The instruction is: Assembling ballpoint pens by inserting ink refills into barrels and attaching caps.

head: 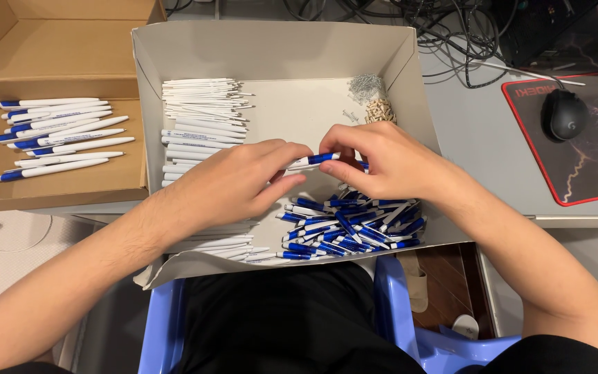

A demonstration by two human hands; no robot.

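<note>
Over a white tray [396,52], left hand [233,181] and right hand [382,161] pinch what looks like one blue-and-white pen part [316,160] between closed fingertips

A shallow open white cardboard box [174,55] is sitting in the middle, resting partly on the lap. A shallow open brown cardboard box [50,55] is lying just beside it, at left.

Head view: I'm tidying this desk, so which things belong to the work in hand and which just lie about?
In hand:
left hand
right hand
blue-and-white pen part
white cardboard tray
white pen barrels
blue clip pieces
small metal springs

Lying about:
black computer mouse
red-edged mouse mat
tangled black cables
</note>
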